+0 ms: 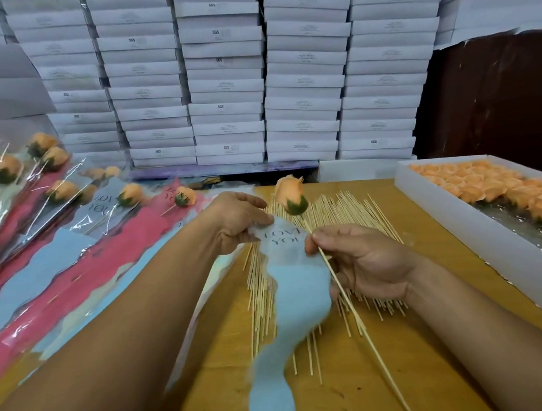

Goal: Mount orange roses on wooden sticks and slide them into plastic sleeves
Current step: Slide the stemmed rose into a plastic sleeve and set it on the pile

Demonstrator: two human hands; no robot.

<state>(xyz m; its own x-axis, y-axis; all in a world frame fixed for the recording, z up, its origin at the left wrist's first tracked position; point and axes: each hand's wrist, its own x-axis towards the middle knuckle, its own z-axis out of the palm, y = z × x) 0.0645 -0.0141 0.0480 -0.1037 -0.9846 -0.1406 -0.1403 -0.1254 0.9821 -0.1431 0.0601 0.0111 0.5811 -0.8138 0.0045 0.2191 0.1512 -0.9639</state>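
An orange rose (290, 194) with a green base sits on the top of a long wooden stick (354, 309). My right hand (363, 259) pinches that stick a little below the flower. My left hand (238, 219) grips the upper end of a plastic sleeve (290, 289), light blue with "LOVE YOU" printed on a clear part. The sleeve hangs down beside the stick, to its left. Whether the stick is inside the sleeve, I cannot tell.
A loose pile of wooden sticks (323, 220) lies on the wooden table (407, 357). A white box (461, 221) of orange rose heads stands at the right. Sleeved roses (65, 197) in pink and blue sleeves lie at the left. Stacked white boxes (225, 78) fill the back.
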